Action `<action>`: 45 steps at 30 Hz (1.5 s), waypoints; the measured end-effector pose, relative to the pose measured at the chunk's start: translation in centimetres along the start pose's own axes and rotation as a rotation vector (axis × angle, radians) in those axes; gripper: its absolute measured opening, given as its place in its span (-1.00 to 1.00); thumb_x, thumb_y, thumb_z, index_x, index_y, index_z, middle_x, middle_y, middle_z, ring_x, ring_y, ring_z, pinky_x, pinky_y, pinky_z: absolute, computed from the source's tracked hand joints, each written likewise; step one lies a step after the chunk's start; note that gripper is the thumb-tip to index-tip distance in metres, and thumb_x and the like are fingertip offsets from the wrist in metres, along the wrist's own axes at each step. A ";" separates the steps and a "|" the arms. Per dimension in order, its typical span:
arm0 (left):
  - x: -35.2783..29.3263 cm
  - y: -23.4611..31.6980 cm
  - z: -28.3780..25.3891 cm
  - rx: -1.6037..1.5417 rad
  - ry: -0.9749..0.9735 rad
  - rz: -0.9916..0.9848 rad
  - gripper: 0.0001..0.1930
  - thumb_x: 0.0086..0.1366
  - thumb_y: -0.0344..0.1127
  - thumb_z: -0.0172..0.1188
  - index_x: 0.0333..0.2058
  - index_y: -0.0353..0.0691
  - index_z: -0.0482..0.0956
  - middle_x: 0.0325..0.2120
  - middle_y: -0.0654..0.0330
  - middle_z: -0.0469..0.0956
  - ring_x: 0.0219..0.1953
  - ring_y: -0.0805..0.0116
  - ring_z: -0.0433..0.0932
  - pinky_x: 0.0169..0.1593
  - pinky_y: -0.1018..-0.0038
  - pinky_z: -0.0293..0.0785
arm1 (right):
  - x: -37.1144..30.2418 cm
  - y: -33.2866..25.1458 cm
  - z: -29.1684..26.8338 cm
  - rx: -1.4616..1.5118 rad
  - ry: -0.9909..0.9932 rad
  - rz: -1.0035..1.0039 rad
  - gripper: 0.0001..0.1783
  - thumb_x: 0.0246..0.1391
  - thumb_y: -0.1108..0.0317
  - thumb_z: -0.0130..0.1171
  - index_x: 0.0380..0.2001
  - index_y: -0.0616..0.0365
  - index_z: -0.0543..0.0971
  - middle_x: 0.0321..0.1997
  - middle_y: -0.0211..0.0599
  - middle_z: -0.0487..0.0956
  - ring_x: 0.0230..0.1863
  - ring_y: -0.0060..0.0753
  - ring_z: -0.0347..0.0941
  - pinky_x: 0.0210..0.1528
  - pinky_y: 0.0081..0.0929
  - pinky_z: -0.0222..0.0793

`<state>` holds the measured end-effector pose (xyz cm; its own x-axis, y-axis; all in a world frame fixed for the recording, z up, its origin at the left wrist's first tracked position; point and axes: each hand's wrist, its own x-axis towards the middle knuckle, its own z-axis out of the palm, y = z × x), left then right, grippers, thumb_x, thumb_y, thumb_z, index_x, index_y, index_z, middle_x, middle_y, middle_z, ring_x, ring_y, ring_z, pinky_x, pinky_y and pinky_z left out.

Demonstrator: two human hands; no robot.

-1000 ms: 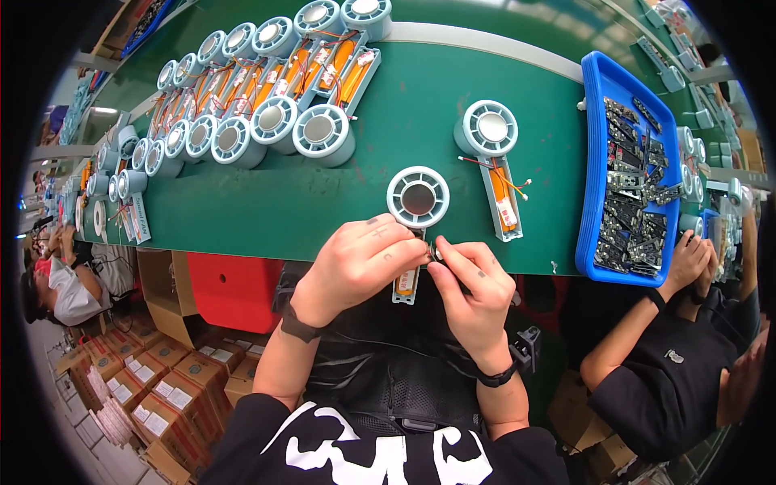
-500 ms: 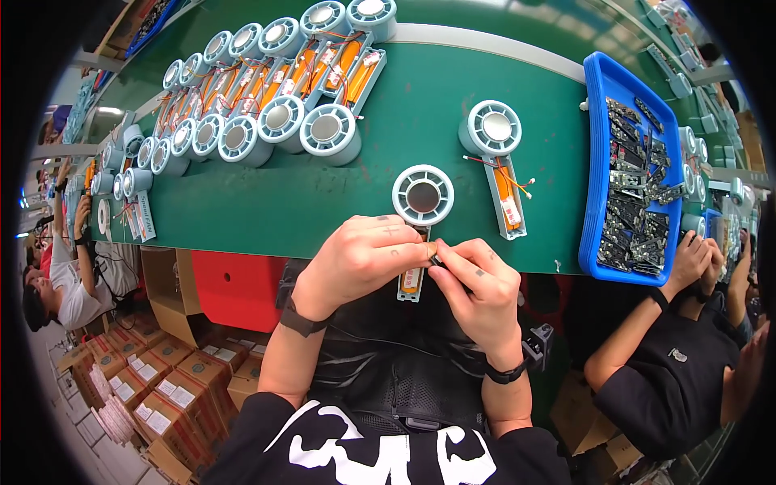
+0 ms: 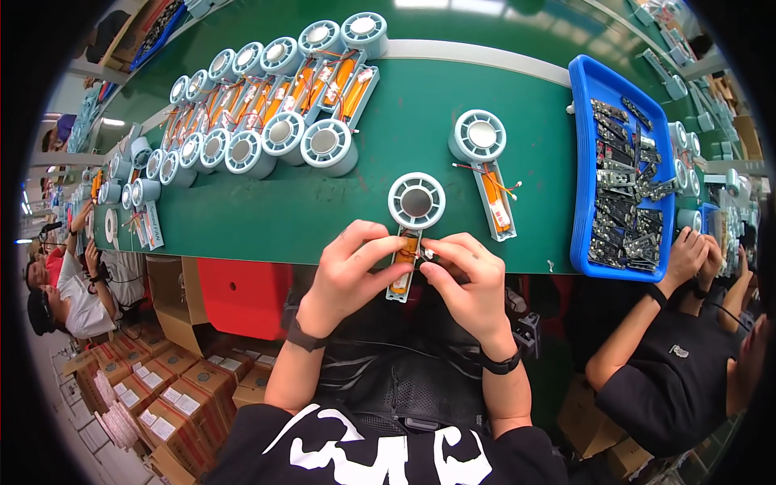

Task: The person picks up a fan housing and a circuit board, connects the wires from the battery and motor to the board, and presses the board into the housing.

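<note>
Just in front of me, at the table's near edge, lies a light-blue fan housing (image 3: pixel 416 187) with a round slotted head. Its narrow handle points toward me and contains an orange battery (image 3: pixel 402 282) and thin wires. My left hand (image 3: pixel 346 271) is closed at the handle's left side, thumb and forefinger at its edge. My right hand (image 3: pixel 469 283) pinches a small white wire plug (image 3: pixel 427 254) at the handle's right side. Fingertips partly hide the wires. A second fan housing (image 3: pixel 478 136), with battery and loose leads, rests farther right.
Rows of fan housings (image 3: pixel 244 152) with batteries stand at the far left of the green table (image 3: pixel 380 105). On the right, a blue tray (image 3: pixel 577 162) holds many small dark circuit parts. A co-worker's hands (image 3: pixel 697 257) are beyond it. Cardboard boxes (image 3: pixel 198 396) are stacked at lower left.
My hands have moved slightly apart and left, uncovering more of the battery and wires. A small dark piece between my fingertips no longer shows; a white plug does. The view has shifted slightly.
</note>
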<state>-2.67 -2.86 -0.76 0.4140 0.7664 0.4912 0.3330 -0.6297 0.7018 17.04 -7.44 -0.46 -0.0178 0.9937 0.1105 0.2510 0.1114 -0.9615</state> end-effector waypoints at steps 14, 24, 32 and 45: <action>2.4 -0.6 -0.2 -0.015 -0.157 0.071 -0.71 -0.05 -0.44 0.50 -0.27 -0.18 0.73 -0.42 0.25 0.59 -0.41 0.27 0.53 -0.36 0.42 0.52 | 0.7 -1.4 -0.9 0.093 -0.093 0.151 -0.79 0.08 0.58 0.34 -0.19 0.42 0.67 -0.31 -0.27 0.65 -0.44 -0.62 0.59 -0.42 -0.68 0.53; 2.9 -1.1 -0.4 -0.092 -0.185 0.070 -0.76 -0.14 -0.43 0.54 -0.41 -0.19 0.73 -0.52 0.25 0.61 -0.49 0.32 0.60 -0.42 0.46 0.51 | 2.0 -1.6 -2.2 0.098 -0.226 0.252 -0.80 0.03 0.54 0.38 -0.24 0.34 0.72 -0.41 -0.28 0.69 -0.46 -0.61 0.58 -0.44 -0.63 0.47; 3.1 -1.4 -0.7 -0.057 -0.215 0.104 -0.79 -0.13 -0.39 0.54 -0.47 -0.19 0.70 -0.52 0.23 0.62 -0.52 0.30 0.61 -0.46 0.45 0.51 | 2.6 -1.5 -2.4 -0.020 -0.272 0.093 -0.75 -0.07 0.55 0.41 -0.23 0.30 0.73 -0.42 -0.21 0.68 -0.47 -0.49 0.59 -0.40 -0.54 0.47; 1.3 0.2 0.1 0.004 -0.051 0.021 -0.65 -0.12 -0.46 0.54 -0.27 -0.25 0.70 -0.42 0.16 0.62 -0.40 0.28 0.61 -0.38 0.44 0.55 | 0.4 -0.8 -0.5 0.391 -0.109 0.366 -0.73 0.15 0.54 0.29 -0.06 0.34 0.60 -0.33 -0.31 0.66 -0.40 -0.60 0.58 -0.45 -0.66 0.43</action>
<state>-1.98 -2.03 -0.04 0.4636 0.7457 0.4786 0.3272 -0.6460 0.6896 17.31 -7.16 0.46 -0.1024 0.9614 -0.2553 -0.1189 -0.2666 -0.9564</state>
